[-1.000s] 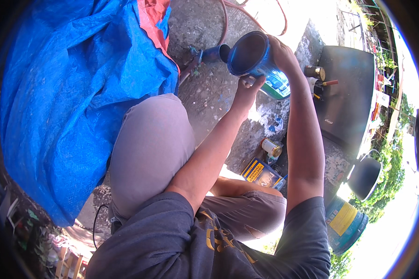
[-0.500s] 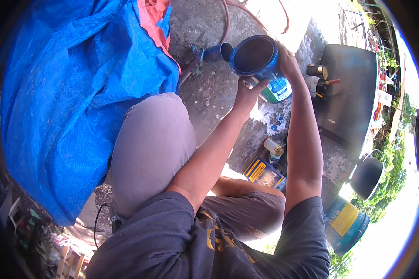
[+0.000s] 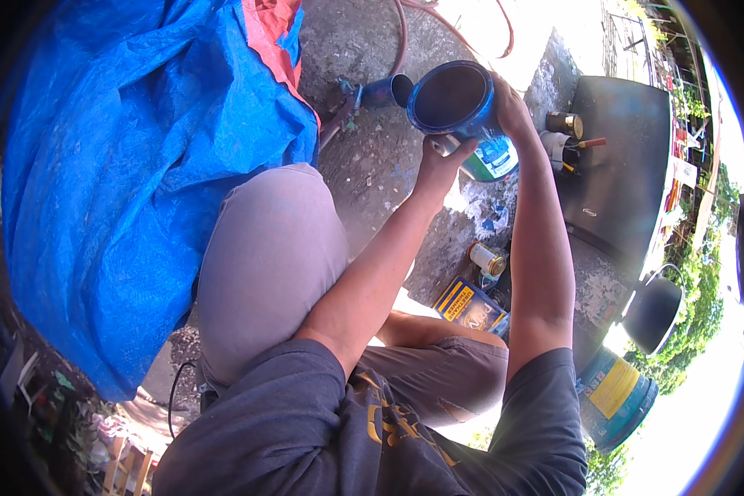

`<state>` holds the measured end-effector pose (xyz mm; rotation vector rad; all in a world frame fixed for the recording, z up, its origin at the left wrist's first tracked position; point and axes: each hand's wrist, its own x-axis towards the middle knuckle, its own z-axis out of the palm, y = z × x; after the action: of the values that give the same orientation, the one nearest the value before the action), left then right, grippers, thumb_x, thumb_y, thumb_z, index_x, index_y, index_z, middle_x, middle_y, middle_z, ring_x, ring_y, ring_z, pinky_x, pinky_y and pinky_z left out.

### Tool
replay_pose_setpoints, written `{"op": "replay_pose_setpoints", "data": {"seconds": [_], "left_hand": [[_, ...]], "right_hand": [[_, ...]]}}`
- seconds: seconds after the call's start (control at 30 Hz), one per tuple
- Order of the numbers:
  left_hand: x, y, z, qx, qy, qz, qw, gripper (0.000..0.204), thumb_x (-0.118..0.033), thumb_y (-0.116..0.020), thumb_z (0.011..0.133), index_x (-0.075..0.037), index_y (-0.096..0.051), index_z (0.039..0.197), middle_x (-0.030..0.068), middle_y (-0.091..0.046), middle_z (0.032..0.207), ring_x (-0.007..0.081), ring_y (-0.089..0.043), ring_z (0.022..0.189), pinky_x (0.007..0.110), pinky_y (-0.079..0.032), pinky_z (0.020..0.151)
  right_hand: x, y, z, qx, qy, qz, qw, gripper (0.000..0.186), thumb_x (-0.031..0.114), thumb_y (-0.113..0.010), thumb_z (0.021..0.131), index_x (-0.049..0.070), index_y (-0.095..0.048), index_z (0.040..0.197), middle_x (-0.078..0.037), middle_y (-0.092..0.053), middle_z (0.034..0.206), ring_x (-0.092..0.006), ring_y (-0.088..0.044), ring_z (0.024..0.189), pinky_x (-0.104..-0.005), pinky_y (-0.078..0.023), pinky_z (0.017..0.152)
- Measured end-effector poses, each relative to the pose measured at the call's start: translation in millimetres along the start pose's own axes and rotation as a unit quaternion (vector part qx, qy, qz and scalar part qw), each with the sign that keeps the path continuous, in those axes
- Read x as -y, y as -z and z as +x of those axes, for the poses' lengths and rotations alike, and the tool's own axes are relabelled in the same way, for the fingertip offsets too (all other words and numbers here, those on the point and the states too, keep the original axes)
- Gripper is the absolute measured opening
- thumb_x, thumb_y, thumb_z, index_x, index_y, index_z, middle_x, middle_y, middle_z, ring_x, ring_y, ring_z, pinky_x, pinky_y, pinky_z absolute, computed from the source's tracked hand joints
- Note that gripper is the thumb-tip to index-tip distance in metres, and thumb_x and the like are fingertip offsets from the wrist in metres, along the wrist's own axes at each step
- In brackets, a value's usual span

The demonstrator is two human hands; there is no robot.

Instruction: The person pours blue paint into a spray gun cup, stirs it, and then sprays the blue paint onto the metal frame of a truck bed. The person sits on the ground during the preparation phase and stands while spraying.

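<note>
Above the concrete ground (image 3: 364, 165), both hands hold up a blue paint can (image 3: 455, 101) with its dark open mouth facing the camera: the right hand (image 3: 512, 107) wraps its side, and the left hand (image 3: 440, 161) grips it from below, fingers closed near a small pale piece I cannot identify. Just beneath it stands a green-and-white labelled container (image 3: 494, 161). Lower down lie a small brass-topped tin (image 3: 488, 259) and a flat yellow-and-blue box (image 3: 469, 304). A blue drum with a yellow label (image 3: 616, 388) sits at lower right, and a blue tarpaulin (image 3: 116, 182) covers the left.
</note>
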<state>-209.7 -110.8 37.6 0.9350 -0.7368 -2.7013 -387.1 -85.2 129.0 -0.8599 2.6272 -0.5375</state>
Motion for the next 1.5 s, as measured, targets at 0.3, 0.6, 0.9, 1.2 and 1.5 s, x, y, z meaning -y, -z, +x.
{"op": "replay_pose_setpoints", "data": {"seconds": [0.3,0.6,0.9,1.2,1.5], "left_hand": [[-0.9,1.5,-0.7,0.012,-0.008,0.006,1.0,0.098,-0.039,-0.09,0.078,0.001,-0.033,0.147,0.023,-0.041,0.151,0.0318,-0.039,0.143,0.043,-0.029,0.119],[0.1,2.9,1.8,0.014,-0.017,0.003,1.0,0.098,-0.041,-0.091,0.077,0.001,-0.035,0.146,0.0197,-0.045,0.145,0.0301,-0.043,0.139,0.043,-0.032,0.117],[-1.7,0.8,1.1,0.0,-0.002,-0.009,1.0,0.094,-0.027,-0.091,0.079,-0.004,-0.034,0.15,0.0133,-0.05,0.143,0.0249,-0.049,0.132,0.04,-0.037,0.114],[-4.3,-0.5,-1.0,0.009,-0.005,0.003,1.0,0.093,-0.033,-0.09,0.078,-0.001,-0.035,0.146,0.0179,-0.047,0.144,0.0281,-0.046,0.136,0.041,-0.035,0.115],[-11.7,-5.9,-8.2,0.007,-0.019,0.035,0.999,0.101,-0.029,-0.091,0.076,0.001,-0.03,0.151,0.0186,-0.045,0.149,0.0287,-0.044,0.14,0.041,-0.035,0.116]], "right_hand": [[11.9,0.7,-2.5,-0.007,-0.018,0.009,1.0,0.051,0.036,-0.03,0.109,0.011,-0.054,0.147,-0.02,-0.058,0.146,-0.0342,-0.052,0.139,-0.041,-0.04,0.115],[19.5,0.2,-2.8,-0.012,-0.016,0.001,1.0,0.052,0.036,-0.029,0.108,0.013,-0.056,0.145,-0.018,-0.059,0.146,-0.0332,-0.054,0.137,-0.0411,-0.04,0.115],[18.4,1.2,-2.0,-0.016,-0.043,0.021,0.999,0.059,0.048,-0.031,0.108,0.01,-0.053,0.149,-0.022,-0.057,0.147,-0.0338,-0.052,0.139,-0.0403,-0.039,0.115],[18.8,4.9,-7.5,-0.021,-0.035,0.016,0.999,0.06,0.049,-0.031,0.108,0.012,-0.053,0.149,-0.022,-0.057,0.147,-0.0328,-0.052,0.139,-0.0407,-0.038,0.115],[-5.5,0.7,-11.4,-0.022,-0.069,0.125,0.99,0.054,0.038,-0.031,0.109,0.008,-0.056,0.146,-0.019,-0.06,0.144,-0.0294,-0.055,0.136,-0.0388,-0.039,0.114]]}}
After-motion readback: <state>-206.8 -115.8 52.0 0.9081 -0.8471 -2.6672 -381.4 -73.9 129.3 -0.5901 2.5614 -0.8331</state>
